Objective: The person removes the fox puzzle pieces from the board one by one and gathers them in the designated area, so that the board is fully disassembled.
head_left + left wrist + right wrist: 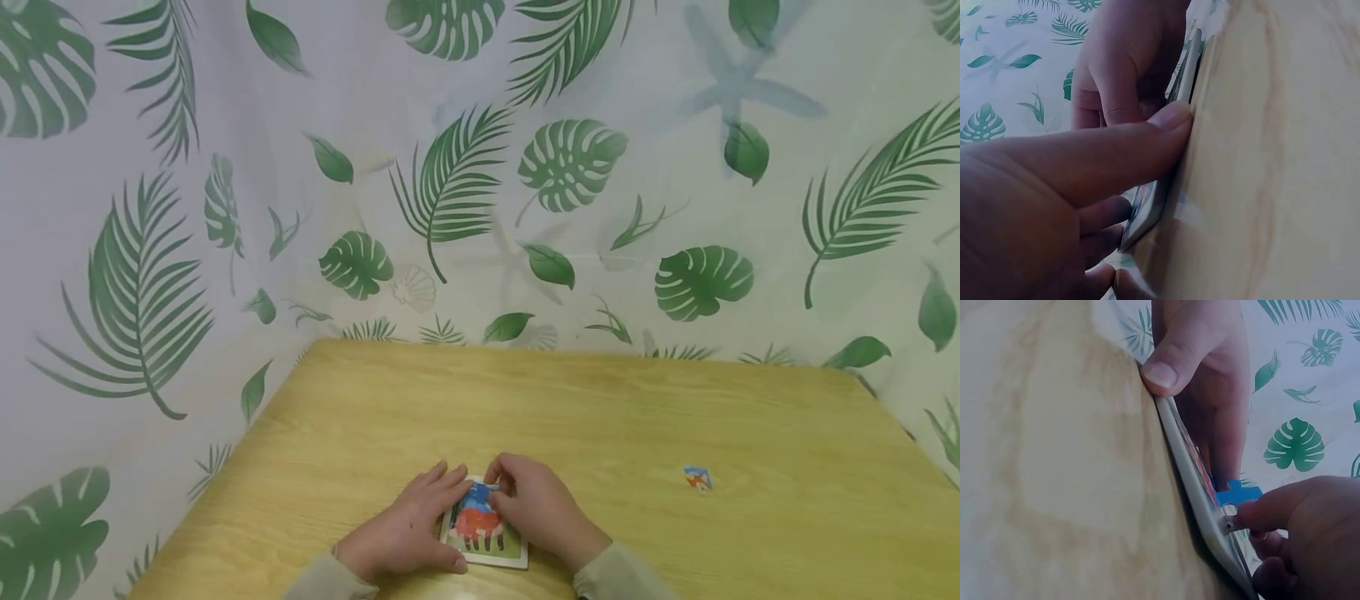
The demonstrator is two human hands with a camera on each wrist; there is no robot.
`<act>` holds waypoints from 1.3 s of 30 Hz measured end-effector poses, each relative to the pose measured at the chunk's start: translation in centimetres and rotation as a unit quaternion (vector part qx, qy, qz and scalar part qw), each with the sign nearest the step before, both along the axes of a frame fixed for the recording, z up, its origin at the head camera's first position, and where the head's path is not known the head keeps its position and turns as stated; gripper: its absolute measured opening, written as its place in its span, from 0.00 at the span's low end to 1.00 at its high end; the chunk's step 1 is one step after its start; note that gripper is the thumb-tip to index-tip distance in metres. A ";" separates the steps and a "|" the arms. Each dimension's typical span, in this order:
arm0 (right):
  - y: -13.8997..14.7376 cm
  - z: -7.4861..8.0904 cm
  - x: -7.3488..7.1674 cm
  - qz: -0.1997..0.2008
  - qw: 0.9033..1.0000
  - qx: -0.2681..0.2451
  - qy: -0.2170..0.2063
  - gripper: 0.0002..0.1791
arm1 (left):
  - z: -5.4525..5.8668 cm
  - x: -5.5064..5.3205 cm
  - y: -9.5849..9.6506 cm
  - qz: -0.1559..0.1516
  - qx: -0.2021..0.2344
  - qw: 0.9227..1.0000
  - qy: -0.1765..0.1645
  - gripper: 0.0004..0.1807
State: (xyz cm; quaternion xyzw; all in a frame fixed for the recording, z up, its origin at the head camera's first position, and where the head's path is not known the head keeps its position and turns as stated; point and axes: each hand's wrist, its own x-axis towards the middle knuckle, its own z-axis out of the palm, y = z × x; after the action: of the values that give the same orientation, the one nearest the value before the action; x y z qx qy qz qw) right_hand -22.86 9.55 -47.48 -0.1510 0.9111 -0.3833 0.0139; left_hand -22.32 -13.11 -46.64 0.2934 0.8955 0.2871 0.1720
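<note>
A small framed jigsaw puzzle (480,525) with a red and blue picture lies flat near the table's front edge. My left hand (411,533) rests along its left side, fingers extended, the thumb touching the near edge of the white frame (1182,450). Between thumb and fingers, my right hand (542,508) pinches a blue jigsaw piece (1239,494), held tilted up over the upper right part of the puzzle. My right fingers partly hide that piece and the board's right side.
Another loose jigsaw piece (697,478), blue, orange and white, lies on the wooden table (600,417) to the right. A white curtain (480,308) printed with green leaves hangs behind the table and along its left side.
</note>
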 end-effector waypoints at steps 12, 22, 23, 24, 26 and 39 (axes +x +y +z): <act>1.2 -0.2 0.1 -0.031 0.993 -0.096 -0.060 0.03 | -0.3 0.5 -0.1 -0.008 -0.026 1.000 0.000 0.52; 4.6 1.3 -0.2 -0.061 0.991 -0.083 -0.090 0.02 | -0.5 0.2 0.1 -0.008 -0.017 1.000 0.003 0.52; 5.2 1.4 -0.2 -0.064 0.990 -0.083 -0.093 0.03 | -0.5 0.2 0.1 -0.006 -0.016 1.000 0.001 0.53; 5.8 1.5 -0.2 -0.067 0.990 -0.084 -0.096 0.03 | -0.5 0.2 0.0 -0.005 -0.016 1.000 0.000 0.53; 7.0 1.5 -0.2 -0.070 0.989 -0.080 -0.098 0.03 | -0.4 0.3 0.0 -0.003 -0.013 1.000 -0.002 0.53; 13.3 1.6 -1.2 -0.060 0.997 0.004 -0.042 0.05 | -0.1 -0.1 -0.3 -0.003 -0.015 1.000 0.005 0.52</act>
State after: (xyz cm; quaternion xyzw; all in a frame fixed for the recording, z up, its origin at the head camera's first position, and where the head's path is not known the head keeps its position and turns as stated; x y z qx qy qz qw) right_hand -24.04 22.84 -45.88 -0.0793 0.9185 -0.3862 0.0296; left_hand -22.41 -13.37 -46.76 0.2947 0.8998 0.2720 0.1721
